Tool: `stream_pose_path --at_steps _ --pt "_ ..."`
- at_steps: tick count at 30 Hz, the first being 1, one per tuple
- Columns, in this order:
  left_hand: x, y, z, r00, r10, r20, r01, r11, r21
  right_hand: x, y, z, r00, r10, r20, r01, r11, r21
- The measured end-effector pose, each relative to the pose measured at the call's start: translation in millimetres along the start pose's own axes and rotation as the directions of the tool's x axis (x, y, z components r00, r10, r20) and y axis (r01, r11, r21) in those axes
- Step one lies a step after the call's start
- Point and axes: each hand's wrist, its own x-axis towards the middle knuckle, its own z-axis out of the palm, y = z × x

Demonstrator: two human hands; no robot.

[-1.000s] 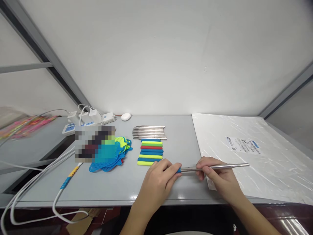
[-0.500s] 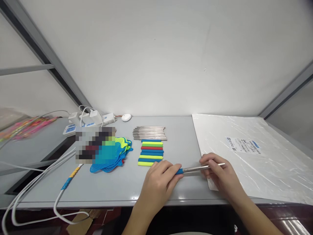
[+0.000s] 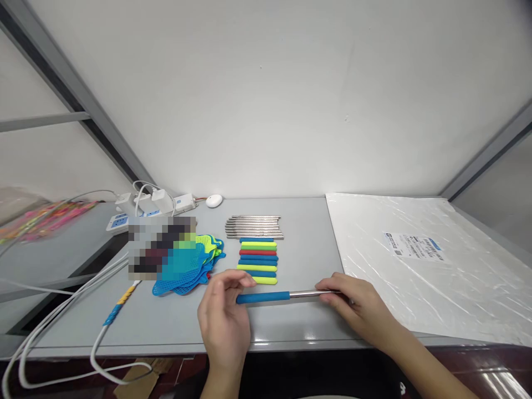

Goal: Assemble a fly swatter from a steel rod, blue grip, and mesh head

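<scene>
A metal rod with a blue foam handle (image 3: 274,296) lies level just above the grey table's (image 3: 174,321) front part. My right hand (image 3: 353,310) is closed round the rod's bare metal end. My left hand (image 3: 222,316) touches the blue handle's left tip with thumb and fingertips, fingers curled. Just behind lie a row of coloured foam handles (image 3: 257,259) and a bundle of bare metal rods (image 3: 254,226).
Blue and yellow mesh pieces (image 3: 187,263) sit left of the foam handles. Power strips (image 3: 145,208) with white cables (image 3: 62,310) run off the left. A large white sheet in plastic wrap (image 3: 424,260) covers the right side. A white wall rises behind.
The metal rod has shortened into the blue handle. My left hand has slid left to the handle's tip, uncovering it. My right hand has moved left along the metal end.
</scene>
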Motion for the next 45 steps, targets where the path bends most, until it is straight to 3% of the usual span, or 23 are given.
stream_pose_path --at_steps 2,4,7,10,12,16,20,26,32,38,42,45 --pt "10 5 -2.8 0.980 -0.199 0.026 0.199 0.950 -0.239 1 -1 2 0.996 -0.076 0.052 0.080 0.993 -0.086" --pt "19 11 -5.5 0.924 -0.354 0.148 0.383 0.846 -0.370 0 -1 4 0.989 -0.119 0.085 0.130 0.981 -0.144" --pt "27 20 -8.6 0.866 -0.376 0.328 0.480 0.810 -0.338 -1 -2 5 0.982 -0.140 0.128 0.163 0.968 -0.190" --pt "30 23 -10.2 0.855 -0.283 0.436 0.389 0.904 -0.177 -1 -2 6 0.976 -0.166 0.143 0.197 0.951 -0.238" --pt "30 23 -11.4 0.842 -0.182 0.507 0.250 0.966 -0.068 0 -2 8 0.972 -0.190 0.139 0.221 0.937 -0.270" --pt "36 22 -15.6 0.769 -0.001 0.639 -0.019 1.000 0.024 0 -4 8 0.967 -0.202 0.155 0.241 0.922 -0.304" --pt "47 27 -15.7 0.707 -0.048 0.706 -0.023 0.996 0.091 1 -9 8 0.966 -0.167 0.197 0.224 0.922 -0.316" --pt "44 24 0.6 0.789 -0.048 0.612 -0.023 0.994 0.107 2 -11 10 0.972 -0.133 0.192 0.198 0.907 -0.372" --pt "34 17 15.4 0.736 -0.164 0.656 -0.002 0.970 0.244 4 -8 11 0.974 -0.188 0.125 0.223 0.883 -0.413" --pt "29 9 25.9 0.705 -0.204 0.680 -0.023 0.951 0.309 4 -7 10 0.975 -0.186 0.122 0.220 0.891 -0.397" --pt "26 7 29.0 0.716 -0.224 0.661 -0.076 0.917 0.392 2 -3 6 0.975 -0.188 0.122 0.221 0.900 -0.375" --pt "19 7 29.4 0.748 -0.260 0.610 -0.159 0.823 0.545 2 0 4 0.975 -0.193 0.115 0.221 0.910 -0.350"
